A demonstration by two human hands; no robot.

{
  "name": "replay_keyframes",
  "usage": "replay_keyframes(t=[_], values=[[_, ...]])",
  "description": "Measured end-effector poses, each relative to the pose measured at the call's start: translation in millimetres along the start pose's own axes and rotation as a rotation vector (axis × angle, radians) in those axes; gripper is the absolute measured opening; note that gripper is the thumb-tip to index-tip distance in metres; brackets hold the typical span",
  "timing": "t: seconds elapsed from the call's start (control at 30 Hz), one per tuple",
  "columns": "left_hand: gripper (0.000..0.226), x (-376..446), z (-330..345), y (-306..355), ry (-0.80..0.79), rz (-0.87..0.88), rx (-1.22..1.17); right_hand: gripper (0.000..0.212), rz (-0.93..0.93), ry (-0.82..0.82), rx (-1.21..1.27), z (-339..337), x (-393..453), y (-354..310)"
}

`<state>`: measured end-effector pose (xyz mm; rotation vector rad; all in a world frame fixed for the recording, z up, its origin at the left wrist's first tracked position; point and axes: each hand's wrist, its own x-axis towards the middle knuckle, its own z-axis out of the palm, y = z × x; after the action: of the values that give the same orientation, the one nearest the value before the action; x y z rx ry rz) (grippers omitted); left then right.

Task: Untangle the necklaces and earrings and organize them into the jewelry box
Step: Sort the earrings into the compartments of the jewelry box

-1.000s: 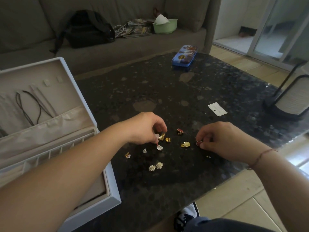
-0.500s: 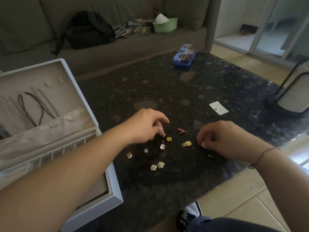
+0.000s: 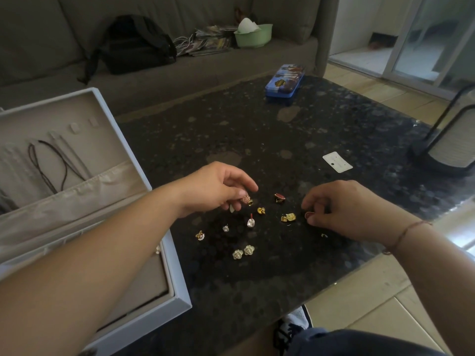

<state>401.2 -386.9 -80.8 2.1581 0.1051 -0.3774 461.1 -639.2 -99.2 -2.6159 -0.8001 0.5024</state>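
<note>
Several small earrings lie scattered on the dark stone table (image 3: 334,124). My left hand (image 3: 216,188) pinches a pinkish gold earring (image 3: 247,200) just above the table. My right hand (image 3: 344,209) pinches a small red earring (image 3: 309,215) against the tabletop. Between the hands lie a red and gold earring (image 3: 279,197), a small gold one (image 3: 261,210), a yellow gold one (image 3: 288,217) and a white drop earring (image 3: 250,222). Nearer me sit two white rose earrings (image 3: 243,252), a fan-shaped one (image 3: 200,235) and a tiny stud (image 3: 225,228). The open white jewelry box (image 3: 177,299) stands at the left, with dark cord necklaces (image 3: 48,165) hung in its lid.
A white earring card (image 3: 337,161) lies at the right of the table, a blue tin (image 3: 284,80) at the far edge. A black wire stand (image 3: 447,140) sits at the right edge. Behind is a sofa with a black bag (image 3: 136,44) and a green bowl (image 3: 253,35).
My left hand has lifted a little with the pinkish gold earring in its fingertips, uncovering the white drop earring. My right hand has hardly moved.
</note>
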Motion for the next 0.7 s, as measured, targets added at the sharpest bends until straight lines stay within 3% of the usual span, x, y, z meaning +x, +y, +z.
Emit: replay_keyframes(t=[0.17,0.4,0.6,0.7], values=[[0.022,-11.1,-7.3,0.6,-0.05,-0.058,-0.151,0.022,-0.023,0.065,-0.048,0.3,0.2,-3.7],[0.022,-21.5,-13.0,2.2,-0.028,-0.097,-0.162,0.034,-0.08,0.067,-0.089,6.5,3.5,-9.5],[0.011,-30.4,-16.8,3.1,0.111,-0.014,0.074,0.031,-0.113,0.069,-0.137,9.6,2.9,-16.1],[0.013,-34.2,-16.8,3.1,0.094,-0.008,0.078,0.026,-0.119,0.048,-0.169,10.6,4.0,-19.0]])
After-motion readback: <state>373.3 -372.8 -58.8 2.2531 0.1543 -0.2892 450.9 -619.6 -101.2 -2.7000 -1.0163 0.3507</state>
